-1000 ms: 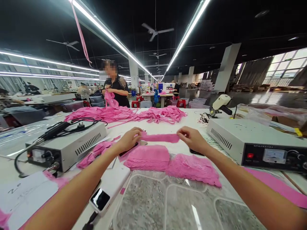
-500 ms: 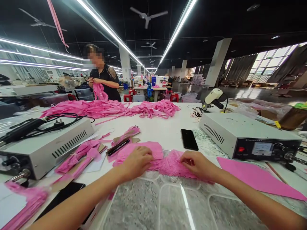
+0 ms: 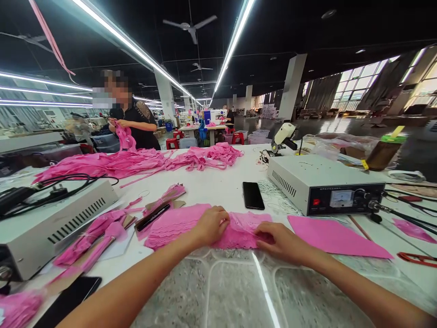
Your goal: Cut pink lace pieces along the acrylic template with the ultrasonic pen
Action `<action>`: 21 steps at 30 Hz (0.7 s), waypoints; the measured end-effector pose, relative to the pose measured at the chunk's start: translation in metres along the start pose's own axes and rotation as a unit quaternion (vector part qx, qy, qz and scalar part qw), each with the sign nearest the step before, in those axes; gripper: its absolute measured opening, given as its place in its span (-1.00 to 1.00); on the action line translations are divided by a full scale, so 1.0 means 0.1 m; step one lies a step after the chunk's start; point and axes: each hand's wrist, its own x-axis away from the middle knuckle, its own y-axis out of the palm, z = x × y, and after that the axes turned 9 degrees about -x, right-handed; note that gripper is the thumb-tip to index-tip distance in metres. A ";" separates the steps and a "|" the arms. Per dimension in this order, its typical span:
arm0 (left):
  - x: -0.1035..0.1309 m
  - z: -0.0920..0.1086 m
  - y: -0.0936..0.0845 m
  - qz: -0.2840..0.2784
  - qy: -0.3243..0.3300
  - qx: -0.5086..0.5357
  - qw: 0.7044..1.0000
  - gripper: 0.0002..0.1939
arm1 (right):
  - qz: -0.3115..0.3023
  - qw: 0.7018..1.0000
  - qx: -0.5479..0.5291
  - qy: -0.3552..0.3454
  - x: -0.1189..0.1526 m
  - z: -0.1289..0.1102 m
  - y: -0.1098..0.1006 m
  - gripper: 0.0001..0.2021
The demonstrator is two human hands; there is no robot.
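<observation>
A piece of pink lace fabric (image 3: 241, 228) lies across the table in front of me, its scalloped edge towards me. My left hand (image 3: 214, 224) is closed on the left part of this lace, thumb and fingers pinched together. At its right end, my right hand (image 3: 282, 242) grips the lace edge between thumb and bent fingers. Left of and partly under my left forearm is a layered stack of pink lace pieces (image 3: 177, 223). A plain pink sheet (image 3: 336, 237) lies just beyond my right hand. A clear patterned mat (image 3: 235, 291) covers the near edge.
A black phone (image 3: 253, 196) lies behind the lace. Grey control boxes stand right (image 3: 324, 177) and left (image 3: 68, 218). A black marker (image 3: 152, 217) and tied pink bundles (image 3: 90, 237) lie left. Beyond a long pink fabric heap (image 3: 105, 161), a co-worker (image 3: 134, 120) handles pink fabric.
The view has swung right. My left hand has moved right, off the stack and onto the lace piece. The lace between my hands now lies flatter and more spread.
</observation>
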 end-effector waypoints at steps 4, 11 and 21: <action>-0.07 0.12 -0.10 0.030 -0.002 0.040 0.999 -0.74 | 0.066 0.998 -0.003 0.002 -0.12 -0.17 0.05 -0.74; -0.17 0.28 -0.22 0.098 -0.024 0.160 0.982 -0.72 | 0.145 0.986 -0.079 -0.001 -0.42 -0.46 -0.05 -0.89; -0.31 0.53 -0.21 -0.027 0.047 0.289 0.956 -0.71 | 0.240 0.954 -0.175 0.030 0.22 -0.73 -0.73 -0.76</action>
